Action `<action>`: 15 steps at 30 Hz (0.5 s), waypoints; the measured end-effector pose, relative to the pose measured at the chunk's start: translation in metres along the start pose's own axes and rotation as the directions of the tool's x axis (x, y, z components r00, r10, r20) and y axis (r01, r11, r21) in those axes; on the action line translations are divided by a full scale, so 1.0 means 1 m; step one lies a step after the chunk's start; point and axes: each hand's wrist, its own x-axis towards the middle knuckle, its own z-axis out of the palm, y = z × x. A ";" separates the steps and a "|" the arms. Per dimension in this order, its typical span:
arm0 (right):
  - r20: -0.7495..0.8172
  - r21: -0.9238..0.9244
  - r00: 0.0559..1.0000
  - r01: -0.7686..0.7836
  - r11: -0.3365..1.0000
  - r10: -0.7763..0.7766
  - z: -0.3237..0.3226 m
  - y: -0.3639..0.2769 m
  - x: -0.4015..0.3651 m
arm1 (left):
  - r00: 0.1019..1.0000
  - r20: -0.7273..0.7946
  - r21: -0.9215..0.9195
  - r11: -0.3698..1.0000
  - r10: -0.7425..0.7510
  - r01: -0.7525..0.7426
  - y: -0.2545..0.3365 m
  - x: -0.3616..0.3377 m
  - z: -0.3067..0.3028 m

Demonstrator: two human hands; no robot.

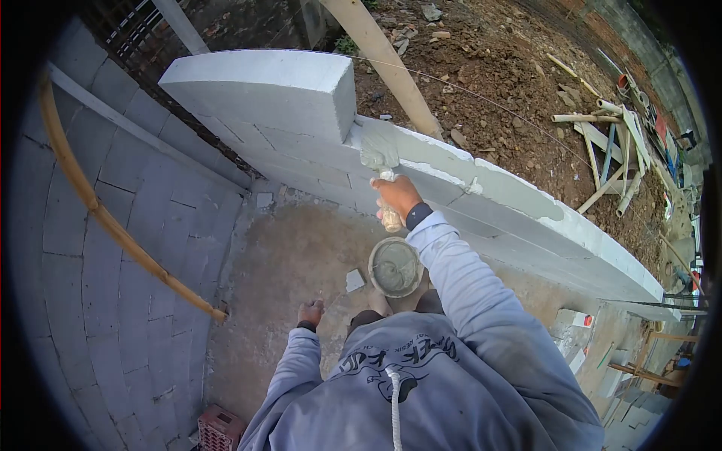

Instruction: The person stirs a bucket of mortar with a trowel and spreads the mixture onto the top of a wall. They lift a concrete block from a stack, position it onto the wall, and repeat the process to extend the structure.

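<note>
My right hand (398, 197) is wrapped around the pale handle of a trowel (379, 147). Its mortar-smeared blade lies against the top of a low wall of light blocks (481, 199), beside the end of a raised block (259, 75). Grey mortar coats part of the wall's top edge to the right of the blade. Below, a round bucket of wet mortar (396, 267) stands on the floor in front of my feet. My left hand (310, 312) hangs low at my side, fingers curled, with nothing visible in it.
A tall block wall (128, 248) rises on the left, with a wooden pole (128, 225) leaning there. A slanted post (387, 64) and a thin string are beyond the low wall, over rubble soil. A block offcut (354, 280) and a red crate (219, 428) lie on the floor.
</note>
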 end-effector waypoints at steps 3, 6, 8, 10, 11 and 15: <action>0.013 -0.175 1.000 0.024 0.984 -0.022 0.012 -0.003 0.002 | 1.000 0.000 0.141 0.990 0.017 -0.017 -0.009 0.004 -0.009; 0.028 -0.350 0.999 0.029 0.936 -0.020 0.004 0.004 -0.019 | 0.999 0.008 0.069 0.997 -0.040 0.039 -0.006 -0.001 -0.005; 0.054 -0.439 0.998 0.008 0.898 0.018 -0.007 0.016 -0.037 | 0.999 0.040 0.120 0.992 -0.033 0.028 -0.013 0.008 -0.002; 0.069 -0.609 0.994 0.109 0.785 -0.085 -0.018 0.037 -0.046 | 0.998 0.056 0.138 0.990 -0.035 0.027 -0.014 0.009 0.003; 0.082 -0.682 0.987 0.155 0.714 -0.136 -0.024 0.042 -0.048 | 0.998 0.057 0.128 0.991 -0.035 0.027 -0.008 0.008 0.008; 0.026 -0.596 0.979 0.178 0.783 -0.203 -0.048 0.043 -0.050 | 0.991 0.136 0.252 0.967 0.010 -0.044 -0.013 0.038 0.021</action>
